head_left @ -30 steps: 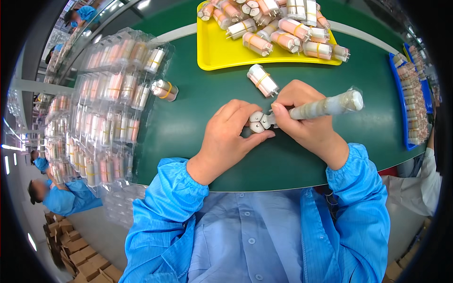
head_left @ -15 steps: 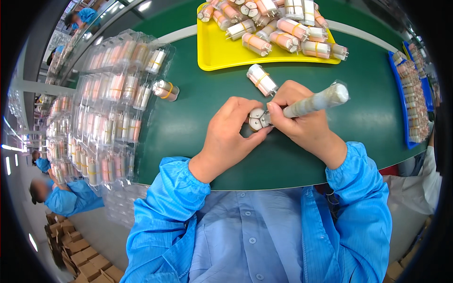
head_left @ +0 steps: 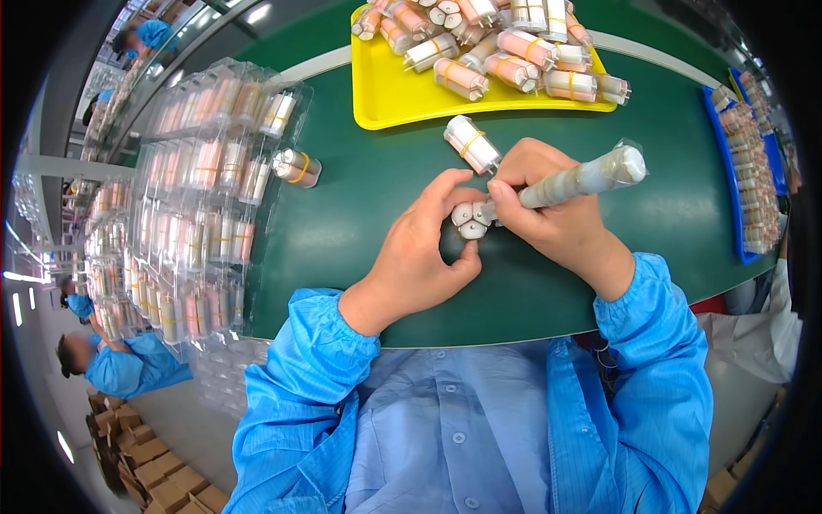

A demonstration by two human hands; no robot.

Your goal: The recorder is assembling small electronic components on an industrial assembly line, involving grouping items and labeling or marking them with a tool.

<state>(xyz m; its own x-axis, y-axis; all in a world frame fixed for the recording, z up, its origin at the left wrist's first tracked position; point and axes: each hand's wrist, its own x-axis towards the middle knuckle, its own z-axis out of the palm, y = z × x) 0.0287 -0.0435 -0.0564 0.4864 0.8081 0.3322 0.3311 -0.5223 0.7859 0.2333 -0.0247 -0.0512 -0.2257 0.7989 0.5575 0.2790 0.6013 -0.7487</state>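
Note:
My left hand (head_left: 413,248) curls around a small bundle of three white-ended cylinders (head_left: 470,220), which stands with its round ends facing up. The thumb is at its near side and the fingers at its far side. In my right hand (head_left: 552,210) is a tool with a thick, grey, tape-wrapped handle (head_left: 591,176), gripped like a pen. Its narrow end meets the right side of the bundle, partly hidden by my fingers. Just beyond lies a white-and-pink cylinder bundle (head_left: 473,144) with a yellow rubber band. Another banded bundle (head_left: 297,168) lies farther left.
A yellow tray (head_left: 377,107) heaped with banded bundles stands at the far side of the green table (head_left: 342,206). Clear plastic trays of bundles (head_left: 205,188) are stacked on the left. Blue trays (head_left: 728,180) stand at the right. A co-worker in blue (head_left: 137,364) is at far left.
My left thumb and index finger have spread wider around the bundle, and its ends now face up more squarely. The tool's handle has shifted slightly right.

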